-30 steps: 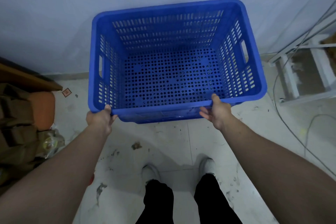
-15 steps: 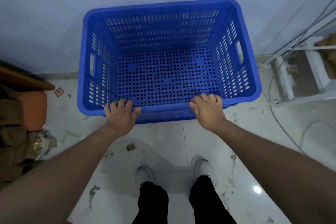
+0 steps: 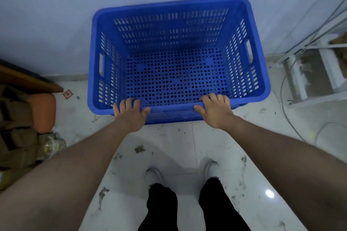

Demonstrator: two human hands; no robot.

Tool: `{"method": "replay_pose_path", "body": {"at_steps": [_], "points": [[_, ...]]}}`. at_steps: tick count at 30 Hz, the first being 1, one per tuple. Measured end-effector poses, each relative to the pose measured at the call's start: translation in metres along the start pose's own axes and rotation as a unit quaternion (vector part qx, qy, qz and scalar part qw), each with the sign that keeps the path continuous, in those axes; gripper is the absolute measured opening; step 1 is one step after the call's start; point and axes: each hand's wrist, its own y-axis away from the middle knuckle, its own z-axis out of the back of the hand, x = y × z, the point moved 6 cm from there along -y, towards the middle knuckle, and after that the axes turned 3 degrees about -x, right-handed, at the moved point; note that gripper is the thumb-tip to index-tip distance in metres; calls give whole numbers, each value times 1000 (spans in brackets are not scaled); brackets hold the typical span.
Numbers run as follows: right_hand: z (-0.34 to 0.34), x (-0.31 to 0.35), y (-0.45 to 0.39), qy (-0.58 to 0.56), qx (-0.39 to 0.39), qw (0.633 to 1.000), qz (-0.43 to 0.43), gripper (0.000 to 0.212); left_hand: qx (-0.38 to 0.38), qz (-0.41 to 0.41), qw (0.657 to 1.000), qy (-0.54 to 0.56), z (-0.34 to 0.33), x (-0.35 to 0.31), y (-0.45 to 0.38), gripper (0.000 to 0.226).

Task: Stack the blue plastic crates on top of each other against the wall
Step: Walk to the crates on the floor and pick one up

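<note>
A blue perforated plastic crate [image 3: 169, 3] stands empty with its far side against the pale wall [image 3: 56, 15]. Just under its near rim a second blue edge [image 3: 169, 119] shows, which looks like another crate beneath it; the rest of that one is hidden. My left hand [image 3: 131, 116] lies on the near rim left of centre, fingers hooked over the edge into the crate and thumb on the outside. My right hand [image 3: 216, 112] grips the same rim right of centre in the same way.
A white metal frame [image 3: 309, 80] and loose cables [image 3: 293, 127] lie to the right of the crate. On the left are an orange cushion-like object [image 3: 43, 112], olive bags [image 3: 15, 127] and a wooden board [image 3: 28, 80]. My feet stand on stained white tiles [image 3: 187, 146].
My hands moved from under the near corners of the rim to the top of it, closer together. The crate went down and a little toward the wall.
</note>
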Motion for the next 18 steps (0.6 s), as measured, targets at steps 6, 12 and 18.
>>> {"method": "replay_pose_path", "body": {"at_steps": [6,12,18], "points": [[70,-9,38,-111,10,994,-7,53,25,-42,982,182,70,-20,52,45],[168,-48,132,-250,-53,964,-69,38,2,-195,964,182,172,-93,113,42],[191,-92,295,-331,-199,896,-219,35,-27,-381,913,140,215,-232,192,35]]}}
